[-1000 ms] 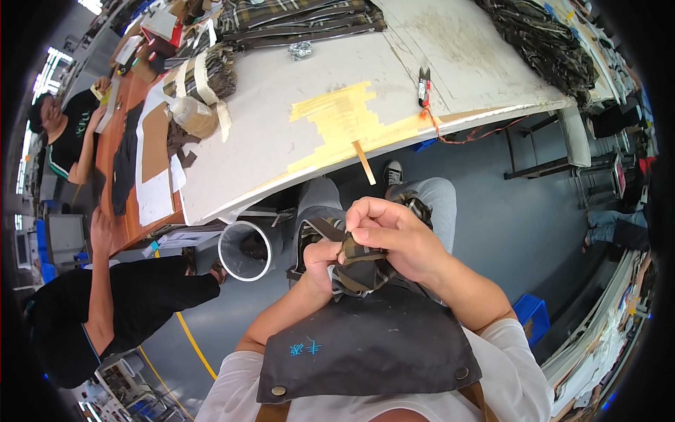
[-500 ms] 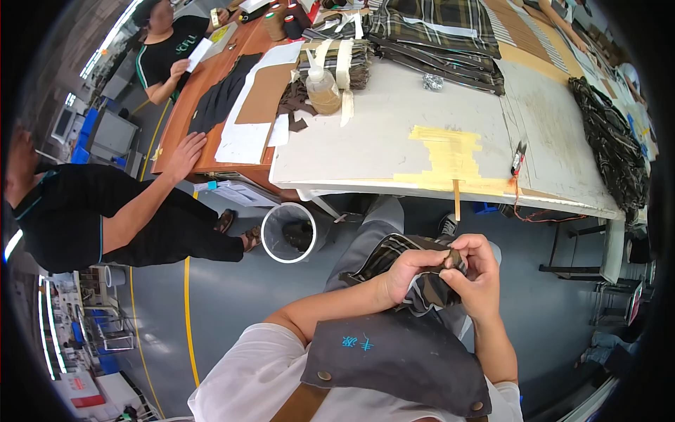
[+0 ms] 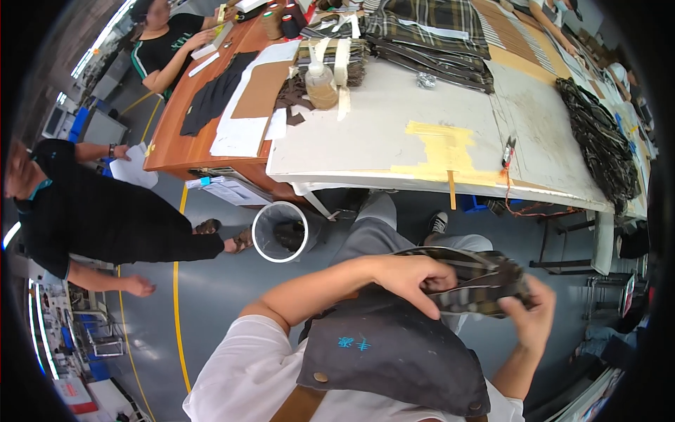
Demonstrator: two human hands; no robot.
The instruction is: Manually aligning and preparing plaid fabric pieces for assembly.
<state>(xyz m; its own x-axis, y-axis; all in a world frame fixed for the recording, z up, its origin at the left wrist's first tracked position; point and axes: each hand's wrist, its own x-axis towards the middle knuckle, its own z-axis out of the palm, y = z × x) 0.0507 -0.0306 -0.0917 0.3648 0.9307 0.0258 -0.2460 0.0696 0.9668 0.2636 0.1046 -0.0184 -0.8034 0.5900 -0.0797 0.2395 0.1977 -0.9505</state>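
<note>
A dark plaid cloth piece (image 3: 485, 271) with a pale-edged opening lies across my lap and is raised a little between my hands. My left hand (image 3: 415, 278) is at its left part, the fingers curled into the fold and the thumb on the near side. At the cloth's right end, my right hand (image 3: 532, 313) pinches the edge between thumb and fingers; motion blurs it slightly. Where the cloth covers them, some fingertips are hidden. Below the cloth, a dark grey apron (image 3: 394, 359) covers my chest.
Ahead stands a white-topped table (image 3: 380, 141) bearing plaid fabric stacks (image 3: 429, 35), a glue bottle (image 3: 320, 86), small red-handled snips (image 3: 508, 153) and dark bundled cloth (image 3: 601, 141). A lined waste bin (image 3: 280, 232) is on the floor. One person (image 3: 105, 211) walks at left; another (image 3: 169, 49) stands beyond the table.
My hands have moved apart, the right one outward to the right, stretching the cloth between them. The nearby person has taken a hand off the wooden table and turned away, carrying white paper.
</note>
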